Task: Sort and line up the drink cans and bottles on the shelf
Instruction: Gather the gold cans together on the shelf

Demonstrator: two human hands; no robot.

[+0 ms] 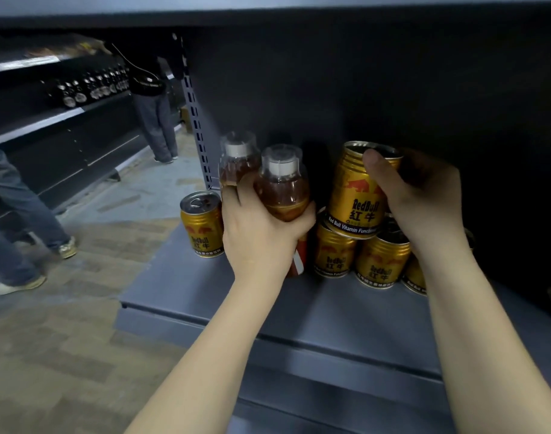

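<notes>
Three gold cans (377, 264) crowd the shelf (346, 311).

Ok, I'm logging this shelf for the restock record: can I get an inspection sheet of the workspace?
Surface: grey metal shelf, front bare.
Job's things: gold cans standing; one lone can at left; two amber bottles.
Clutter: red-and-white pack behind left wrist.
Grip: left hand holds both bottles; right hand holds a tilted can over the row.
Cables: nothing seen.
Surroundings: wood floor, people standing, dark shelving.
</notes>
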